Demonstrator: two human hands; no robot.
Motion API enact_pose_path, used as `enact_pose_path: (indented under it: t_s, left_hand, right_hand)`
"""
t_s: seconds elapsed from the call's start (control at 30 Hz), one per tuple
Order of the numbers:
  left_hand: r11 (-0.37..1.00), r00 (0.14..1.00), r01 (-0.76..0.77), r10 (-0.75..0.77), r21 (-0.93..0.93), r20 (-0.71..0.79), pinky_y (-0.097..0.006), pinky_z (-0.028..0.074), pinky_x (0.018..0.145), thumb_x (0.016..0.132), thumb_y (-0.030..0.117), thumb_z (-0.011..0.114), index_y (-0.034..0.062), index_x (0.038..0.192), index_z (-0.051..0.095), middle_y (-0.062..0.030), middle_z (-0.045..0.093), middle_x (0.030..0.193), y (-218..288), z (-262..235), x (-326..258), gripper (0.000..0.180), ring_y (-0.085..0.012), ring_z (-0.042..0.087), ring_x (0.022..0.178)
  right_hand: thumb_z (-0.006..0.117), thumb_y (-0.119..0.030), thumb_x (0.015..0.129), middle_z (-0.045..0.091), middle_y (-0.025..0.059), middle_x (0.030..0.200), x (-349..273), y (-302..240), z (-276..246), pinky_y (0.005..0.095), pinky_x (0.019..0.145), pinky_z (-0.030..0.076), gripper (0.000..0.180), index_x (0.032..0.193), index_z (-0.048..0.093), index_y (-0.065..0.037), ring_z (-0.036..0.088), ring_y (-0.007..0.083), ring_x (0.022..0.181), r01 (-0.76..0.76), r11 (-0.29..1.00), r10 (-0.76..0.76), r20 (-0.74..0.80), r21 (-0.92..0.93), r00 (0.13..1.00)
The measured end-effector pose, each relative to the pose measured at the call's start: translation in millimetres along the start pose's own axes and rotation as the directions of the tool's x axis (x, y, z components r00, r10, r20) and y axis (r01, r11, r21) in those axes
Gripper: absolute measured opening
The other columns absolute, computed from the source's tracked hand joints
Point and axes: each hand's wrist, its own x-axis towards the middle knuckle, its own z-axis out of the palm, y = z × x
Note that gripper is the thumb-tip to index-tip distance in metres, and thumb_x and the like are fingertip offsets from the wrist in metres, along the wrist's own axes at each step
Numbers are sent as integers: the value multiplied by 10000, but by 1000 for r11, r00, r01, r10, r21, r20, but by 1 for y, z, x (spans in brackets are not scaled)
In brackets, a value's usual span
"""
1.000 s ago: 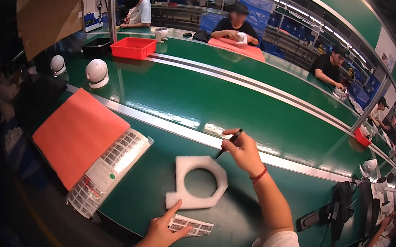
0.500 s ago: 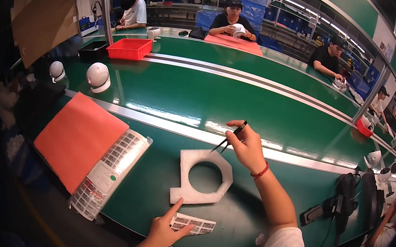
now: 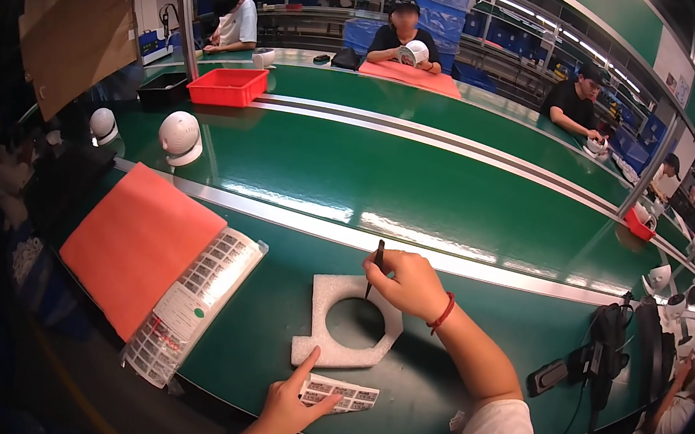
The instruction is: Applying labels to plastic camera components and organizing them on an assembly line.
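Though narrow, right grip [image 3: 409,282] snug around black tweezers [image 3: 379,253]

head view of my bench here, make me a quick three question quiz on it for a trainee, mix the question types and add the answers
1. What does the right hand hold?
a) a red tray
b) black tweezers
c) an orange sheet

2. Fill in: the white foam piece has a large round ____ through it.

3. True or false: the left hand has its thumb on the small label sheet.

Key:
1. b
2. hole
3. True
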Motion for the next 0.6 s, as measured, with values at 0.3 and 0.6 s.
enact_pose_path:
  t_s: [0.3,0.6]
  left_hand:
    - [1000,1000,-22,22,8,-12,-326,551,687,746,267,785,3,1392,390,-161,698,794,0,1,0,802,-241,710,739]
    - [1000,1000,-24,24,9,-8,-329,549,671,741,269,789,5,1394,388,-164,691,773,-3,2,-1,810,-249,709,719]
  right_hand:
    - [590,-337,773,668,128,710,-4,10,9,420,662,518,284,825,647,-64,650,336,697,17,967,21,145,-255,989]
    - [581,-300,787,671,130,695,-6,6,9,430,627,526,289,881,611,-28,647,345,659,74,938,-24,148,-339,989]
